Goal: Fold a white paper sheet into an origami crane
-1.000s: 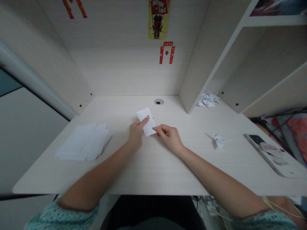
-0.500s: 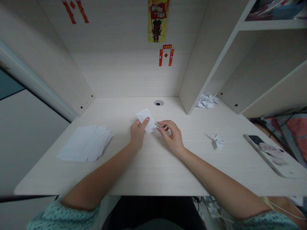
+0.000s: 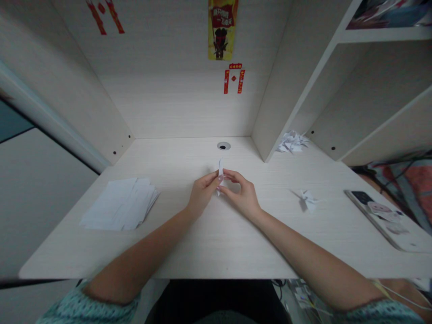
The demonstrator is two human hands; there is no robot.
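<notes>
A small piece of folded white paper [image 3: 220, 167] stands nearly edge-on between my two hands, above the middle of the desk. My left hand [image 3: 201, 191] is closed on it from the left, its thumb pressed on the near side. From the right, the thumb and fingertips of my right hand [image 3: 243, 192] pinch the same paper, with a gap between thumb and curled fingers. Parts of the paper are hidden behind my fingers. To the right lies a folded paper crane [image 3: 308, 200] on the desk.
A loose stack of white paper sheets [image 3: 116, 203] lies at the left. A phone [image 3: 384, 220] rests at the right edge. Folded white papers [image 3: 292, 141] are heaped behind the upright panel [image 3: 283, 90]. A round cable hole [image 3: 223, 146] sits near the back wall.
The paper has turned from showing its flat face to nearly edge-on. My left hand has moved right, closer to my right hand, which now pinches the paper too.
</notes>
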